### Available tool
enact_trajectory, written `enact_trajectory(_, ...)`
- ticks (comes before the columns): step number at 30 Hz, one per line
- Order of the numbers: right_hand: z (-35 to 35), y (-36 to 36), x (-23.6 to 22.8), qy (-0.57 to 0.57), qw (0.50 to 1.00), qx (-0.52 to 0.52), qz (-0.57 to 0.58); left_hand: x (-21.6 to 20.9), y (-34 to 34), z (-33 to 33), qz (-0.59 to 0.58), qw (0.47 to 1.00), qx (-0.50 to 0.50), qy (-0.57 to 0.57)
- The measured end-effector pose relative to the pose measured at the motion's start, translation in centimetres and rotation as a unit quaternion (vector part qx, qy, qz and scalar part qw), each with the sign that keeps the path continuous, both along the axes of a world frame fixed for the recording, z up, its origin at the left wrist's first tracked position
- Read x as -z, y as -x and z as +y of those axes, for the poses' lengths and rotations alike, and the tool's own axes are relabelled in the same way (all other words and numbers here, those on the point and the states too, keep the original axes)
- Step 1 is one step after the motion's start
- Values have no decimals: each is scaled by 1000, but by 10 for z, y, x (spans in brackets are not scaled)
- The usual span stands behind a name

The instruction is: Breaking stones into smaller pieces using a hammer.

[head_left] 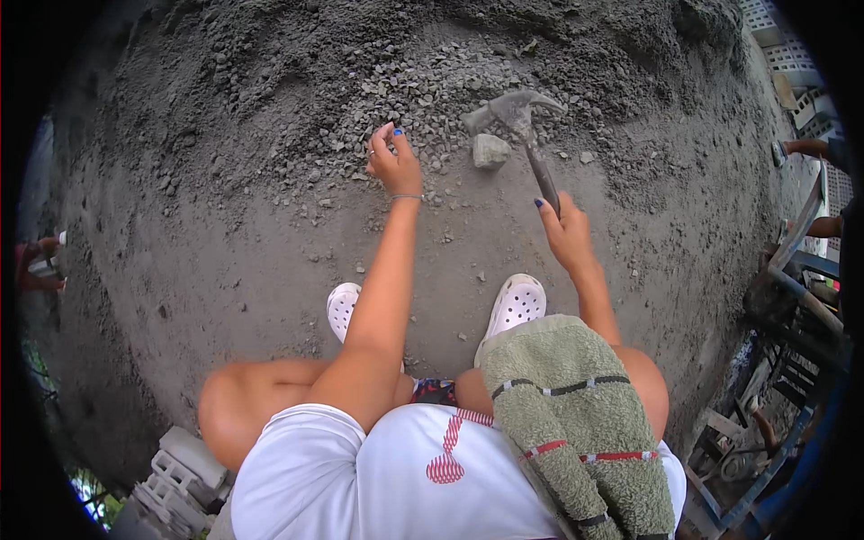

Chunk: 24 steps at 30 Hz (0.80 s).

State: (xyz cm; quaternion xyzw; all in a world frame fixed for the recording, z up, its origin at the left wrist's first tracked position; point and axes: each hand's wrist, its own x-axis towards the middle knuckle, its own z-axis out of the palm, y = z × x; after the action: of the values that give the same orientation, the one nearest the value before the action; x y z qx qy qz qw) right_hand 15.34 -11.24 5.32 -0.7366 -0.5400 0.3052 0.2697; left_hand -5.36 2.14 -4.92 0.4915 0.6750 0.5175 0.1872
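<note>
My right hand (pixel 569 236) is wrapped round the dark handle of a claw hammer (pixel 538 164). The hammer's grey, dusty head is over a pale grey, blocky stone (pixel 490 152) on the ground; whether they touch I cannot tell. Left of that stone, my left hand (pixel 392 164) hovers with its fingers curled in and the thumb against them. What it holds, if anything, is hidden. Beyond both hands spreads a heap of small broken stones (pixel 423 88).
Dark gravelly earth (pixel 234 81) rises at the back. White clogs (pixel 519 304) are on my feet, and a green towel (pixel 567 405) hangs over my right side. Concrete blocks (pixel 184 468) stand lower left. Other people's limbs show at both edges; a metal frame (pixel 796 238) is at right.
</note>
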Motion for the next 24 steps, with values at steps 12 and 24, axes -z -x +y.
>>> enact_trajectory(12,-15,-4,44,135,985,7,-103,-5,-17,1,-43,999,20,-2)
enact_trajectory(24,9,-9,-91,-160,980,53,109,2,-9,-7,53,999,-5,-3)
